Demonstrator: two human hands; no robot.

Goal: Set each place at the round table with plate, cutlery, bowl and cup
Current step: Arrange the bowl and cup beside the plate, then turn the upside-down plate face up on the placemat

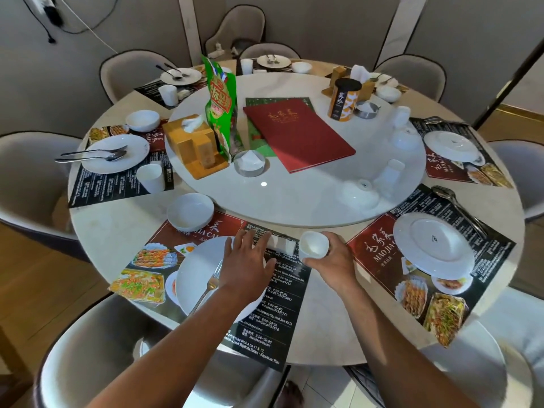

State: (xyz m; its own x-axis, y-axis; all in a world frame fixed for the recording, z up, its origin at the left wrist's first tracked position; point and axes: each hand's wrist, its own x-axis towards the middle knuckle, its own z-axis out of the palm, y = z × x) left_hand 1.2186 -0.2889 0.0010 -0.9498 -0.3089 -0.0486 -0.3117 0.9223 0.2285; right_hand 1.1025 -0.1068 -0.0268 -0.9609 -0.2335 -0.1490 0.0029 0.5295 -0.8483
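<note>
My right hand [334,262] grips a white cup [313,245] upright, just above the near placemat [282,293]. My left hand [250,262] lies flat with spread fingers over the near white plate [200,278], its fingertips touching a small white packet [284,245]. A fork [207,285] rests on that plate. A white bowl [190,212] stands at the mat's far left corner. To the right, an upturned plate [432,244] lies on another mat with cutlery [453,203] beside it.
The turntable [294,198] carries a red menu [298,134], a tissue box [191,142], a green bag [220,104], an orange tin [344,100], ashtrays, upturned bowls [360,194] and cups [391,172]. Places at the left and back hold plates, bowls and cups. Grey chairs ring the table.
</note>
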